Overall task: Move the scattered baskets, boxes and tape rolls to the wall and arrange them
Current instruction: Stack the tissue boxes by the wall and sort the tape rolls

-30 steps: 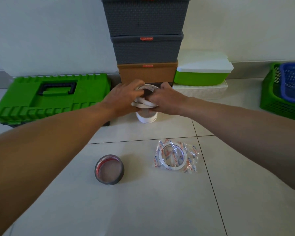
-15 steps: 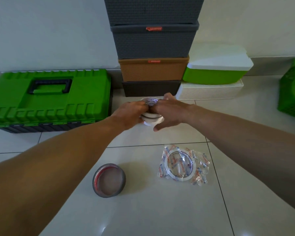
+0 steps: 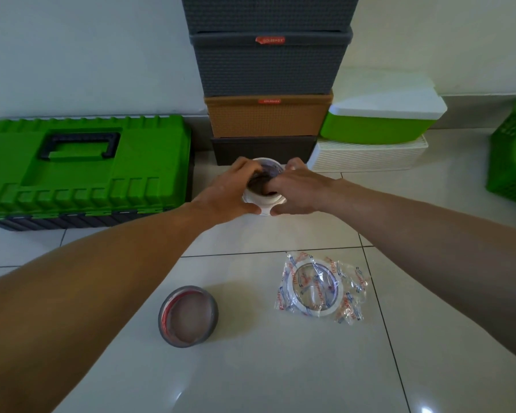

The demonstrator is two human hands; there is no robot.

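My left hand [image 3: 230,190] and right hand [image 3: 297,192] curl round the stack of white tape rolls [image 3: 265,202], standing at the far edge of the floor [image 3: 280,368], just before the dark box [image 3: 262,150]. I'd square the rolls together, then let go gently so none slides.

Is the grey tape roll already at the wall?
No, the grey tape roll lies on the floor, well short of the stacked boxes.

White tape stack [image 3: 264,201] stands before stacked boxes [image 3: 268,117]; grey roll [image 3: 188,315], wrapped roll [image 3: 316,289] nearer.
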